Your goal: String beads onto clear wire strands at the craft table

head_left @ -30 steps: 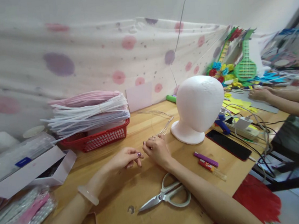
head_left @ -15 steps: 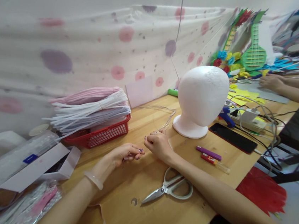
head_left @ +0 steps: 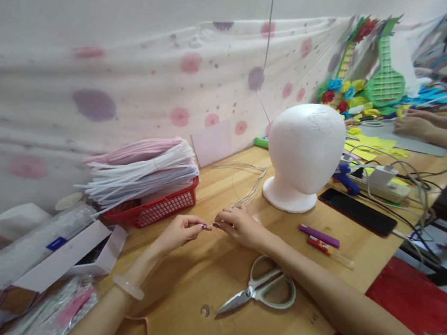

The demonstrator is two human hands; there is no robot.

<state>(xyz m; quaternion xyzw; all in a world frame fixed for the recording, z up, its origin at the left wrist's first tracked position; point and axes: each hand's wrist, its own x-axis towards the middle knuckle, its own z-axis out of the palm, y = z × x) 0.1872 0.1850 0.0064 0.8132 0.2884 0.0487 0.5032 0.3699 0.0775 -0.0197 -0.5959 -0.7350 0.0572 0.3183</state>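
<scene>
My left hand (head_left: 184, 230), with a pale bangle (head_left: 128, 286) on its wrist, is closed in a pinch above the wooden table (head_left: 176, 321). Its fingertips almost meet those of my right hand (head_left: 241, 226), which is also pinched closed. What lies between the fingertips is too small to make out. Thin pale strands (head_left: 250, 190) lie on the table just behind my right hand. Scissors (head_left: 256, 291) with white handles rest, blades apart, in front of my hands. A white foam head (head_left: 307, 150) stands to the right.
A red basket (head_left: 167, 207) of fuzzy stems sits behind my left hand, open boxes (head_left: 63, 259) at the left. A purple marker (head_left: 319, 236), a lighter (head_left: 319, 245), a phone (head_left: 356, 211) and a power strip (head_left: 383, 185) lie right. Another person's hands (head_left: 416, 125) are far right.
The view has shifted slightly. My right hand has turned from a loose fist to a pinch, its fingertips now close to those of my left hand.
</scene>
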